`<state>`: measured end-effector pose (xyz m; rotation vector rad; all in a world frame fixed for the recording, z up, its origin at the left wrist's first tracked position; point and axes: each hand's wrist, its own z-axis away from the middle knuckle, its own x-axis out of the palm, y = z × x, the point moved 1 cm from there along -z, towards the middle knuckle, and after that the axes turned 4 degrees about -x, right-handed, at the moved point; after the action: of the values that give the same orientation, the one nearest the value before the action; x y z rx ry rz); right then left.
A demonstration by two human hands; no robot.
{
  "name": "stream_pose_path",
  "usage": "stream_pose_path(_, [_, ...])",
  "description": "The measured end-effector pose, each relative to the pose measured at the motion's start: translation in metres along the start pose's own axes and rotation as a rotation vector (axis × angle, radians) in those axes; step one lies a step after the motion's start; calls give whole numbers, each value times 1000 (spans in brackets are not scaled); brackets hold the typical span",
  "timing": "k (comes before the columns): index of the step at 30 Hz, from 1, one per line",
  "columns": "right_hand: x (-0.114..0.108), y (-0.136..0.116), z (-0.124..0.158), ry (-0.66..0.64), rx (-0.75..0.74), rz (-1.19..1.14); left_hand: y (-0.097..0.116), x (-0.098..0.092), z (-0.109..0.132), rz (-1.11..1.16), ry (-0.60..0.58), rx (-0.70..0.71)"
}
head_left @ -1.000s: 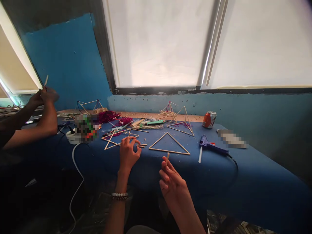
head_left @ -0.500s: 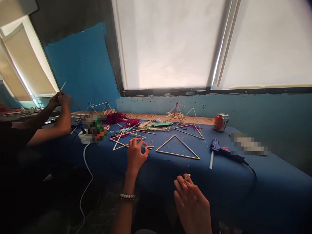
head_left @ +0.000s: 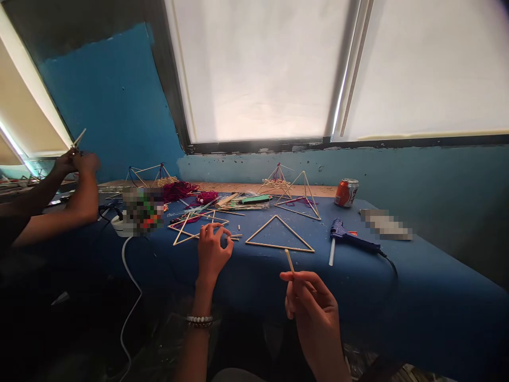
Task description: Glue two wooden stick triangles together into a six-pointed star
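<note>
My right hand (head_left: 312, 310) is shut on a thin wooden stick (head_left: 289, 261), pinched between thumb and fingers above the table's front edge. My left hand (head_left: 212, 253) rests on the blue cloth (head_left: 358, 281) with curved fingers, holding nothing I can see. Its fingertips are close to several short stick pieces (head_left: 234, 237) and a flat frame of crossed sticks (head_left: 191, 228). Between my hands lies a flat stick triangle (head_left: 278, 247). Beyond it stands a stick pyramid (head_left: 306, 204) with purple thread.
A blue glue gun (head_left: 348, 240) with a cord and a white glue stick lies at right, near a soda can (head_left: 345, 192). Magenta yarn (head_left: 178, 191) and further stick frames sit at the back. A co-worker's hands (head_left: 77, 164) hold a stick at far left.
My right hand has risen toward the table and turned, showing more of the stick. My left hand stays near the short pieces. The whole view has swung slightly.
</note>
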<state>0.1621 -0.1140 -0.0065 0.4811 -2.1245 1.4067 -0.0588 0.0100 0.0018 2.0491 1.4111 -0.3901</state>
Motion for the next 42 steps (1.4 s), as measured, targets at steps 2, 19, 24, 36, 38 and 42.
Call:
stream_pose_path(2, [-2,3,-1,39,57,-14,0,0,0,-1,-3,-2])
stream_pose_path(19, [-6,30,9,92,189,-49,1,-1,-1,-6,-1,22])
stream_pose_path(24, [-21,21,-4,232,94,61,0,1,-2,3,-7,27])
stream_pose_path(36, [-28,15,-24,125,147,141,-2,1,-3,17,-29,34])
stream_pose_path(38, [-27,15,-24,128,151,141,-2,1,-3,29,-32,33])
stream_pose_path(42, [-30,17,-25,117,165,128,-2,0,-5,50,-37,10])
